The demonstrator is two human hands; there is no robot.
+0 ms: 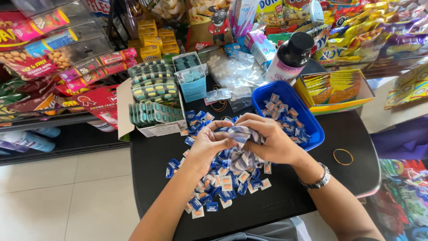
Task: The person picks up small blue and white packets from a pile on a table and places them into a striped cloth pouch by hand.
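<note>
Sachets (pixel 243 147) bunched between fingers (pixel 223 139) of both hands

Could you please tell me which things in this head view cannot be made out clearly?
- Striped pouch: its opening and contents are hidden by the left hand and right hand gripping it.
- Small blue-and-white sachets: too small to tell their contents.
- Blue tray: its near part is covered by the right hand.
- Dark bottle: its lower part is hidden behind the tray.

A small shop, probably a neighbourhood sundry store: hanging snack packets (pixel 383 27), boxed blister-packed tablets (pixel 154 96) and sachets (pixel 223 180) crowd the black worktop (pixel 285 201).
</note>
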